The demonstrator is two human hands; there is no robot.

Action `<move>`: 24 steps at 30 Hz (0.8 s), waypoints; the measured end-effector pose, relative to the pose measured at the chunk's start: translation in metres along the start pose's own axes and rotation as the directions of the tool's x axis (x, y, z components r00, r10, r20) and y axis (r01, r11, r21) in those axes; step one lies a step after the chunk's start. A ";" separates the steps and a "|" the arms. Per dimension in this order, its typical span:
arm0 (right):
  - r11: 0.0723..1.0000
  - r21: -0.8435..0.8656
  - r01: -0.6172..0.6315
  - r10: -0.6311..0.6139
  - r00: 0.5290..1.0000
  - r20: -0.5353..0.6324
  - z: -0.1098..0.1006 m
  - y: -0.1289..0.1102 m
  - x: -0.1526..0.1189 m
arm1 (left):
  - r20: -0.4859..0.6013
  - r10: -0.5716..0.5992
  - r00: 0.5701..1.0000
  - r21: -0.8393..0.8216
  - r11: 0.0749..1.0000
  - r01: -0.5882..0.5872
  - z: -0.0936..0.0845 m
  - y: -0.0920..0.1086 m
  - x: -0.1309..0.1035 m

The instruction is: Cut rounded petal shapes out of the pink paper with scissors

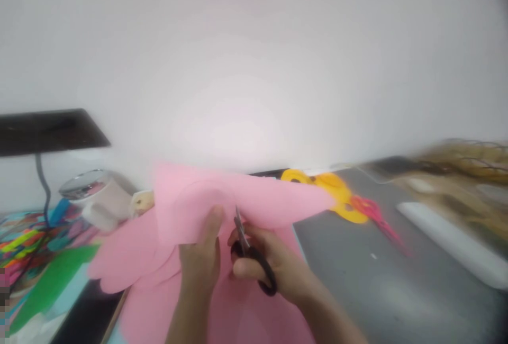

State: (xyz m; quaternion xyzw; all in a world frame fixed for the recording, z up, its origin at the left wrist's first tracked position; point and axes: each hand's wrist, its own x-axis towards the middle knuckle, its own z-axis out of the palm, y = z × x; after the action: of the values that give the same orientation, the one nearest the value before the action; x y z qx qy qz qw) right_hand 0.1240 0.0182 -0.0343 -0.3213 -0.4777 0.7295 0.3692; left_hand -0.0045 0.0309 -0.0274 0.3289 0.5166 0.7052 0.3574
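A sheet of pink paper [262,196] is raised in front of me, with a faint curved outline on its left part. My left hand [204,249] grips its lower edge, thumb on the near face and the other fingers partly hidden. Scissors [243,238] with black handles are in my right hand [273,262], its fingers through the loops. The blades point up at the paper, just right of my left thumb. Under both hands lie more pink paper pieces [130,249], some with rounded edges.
Yellow paper shapes [337,196] and pink scissors [377,219] lie on the grey table [345,291] at right, near a white roll-like object [452,243]. On the left are a white mug [107,204], green paper [55,275] and colourful strips [24,243]. A pale wall stands behind.
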 end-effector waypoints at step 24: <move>0.980 0.015 0.199 -0.197 0.977 -0.077 0.005 -0.005 0.002 | -0.035 0.003 0.999 0.247 0.969 0.006 0.012 0.005 -0.025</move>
State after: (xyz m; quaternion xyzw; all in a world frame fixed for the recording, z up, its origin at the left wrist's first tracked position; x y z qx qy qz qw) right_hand 0.1196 0.0189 -0.0284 -0.2952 -0.4850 0.6819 0.4612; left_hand 0.0178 0.0150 -0.0220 0.3578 0.6067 0.6409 0.3052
